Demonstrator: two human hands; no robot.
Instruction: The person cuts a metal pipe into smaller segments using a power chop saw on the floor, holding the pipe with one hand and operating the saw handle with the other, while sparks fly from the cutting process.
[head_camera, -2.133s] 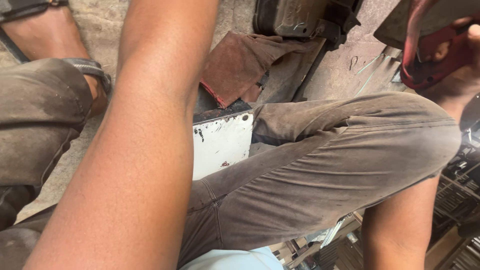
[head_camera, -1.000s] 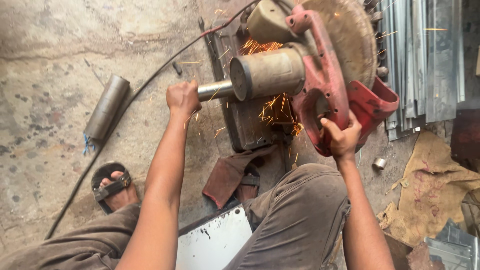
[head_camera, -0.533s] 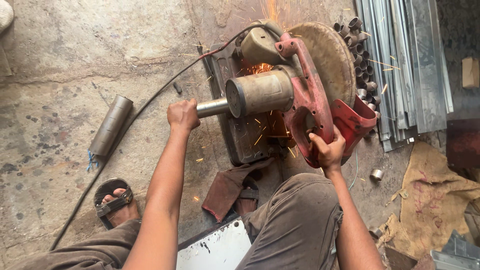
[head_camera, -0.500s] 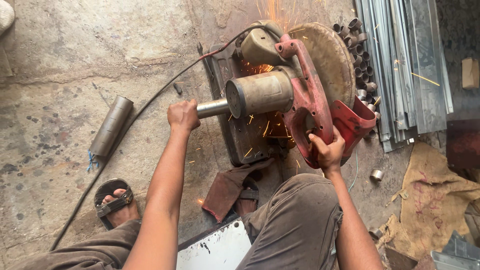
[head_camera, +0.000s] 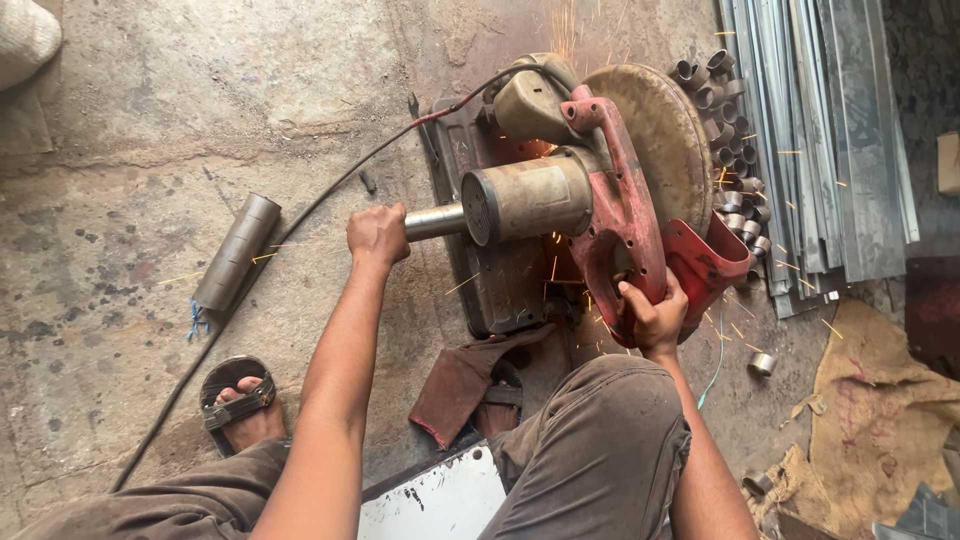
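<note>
1. Nearest to you, your knees in grey-brown trousers (head_camera: 600, 450) are filling the bottom of the view, and your sandalled foot (head_camera: 238, 400) is resting on the concrete floor (head_camera: 120, 120) to the left.
2. Your left hand (head_camera: 377, 234) is reaching forward on a nearly straight arm, its grip clenched around the end of a metal pipe (head_camera: 435, 221). The pipe's long axis is running left to right, from your fist into the saw.
3. Your right hand (head_camera: 652, 318) is sitting lower and closer to your body, elbow bent, its grip wrapped around the red handle (head_camera: 622, 240) of the chop saw (head_camera: 590, 190).
4. The pipe is lying just to the left of that handle, passing beneath the saw's grey motor barrel (head_camera: 528, 198); your left hand is the nearer one to it.
5. Sparks (head_camera: 560, 25) are flying up beyond the saw and scattering to the right.
6. A loose pipe length (head_camera: 237, 252) is lying well apart on the floor to the left, beside a black cable (head_camera: 300, 215).
7. Farther right, short cut rings (head_camera: 725, 120) are heaping against long metal strips (head_camera: 820, 130).
</note>
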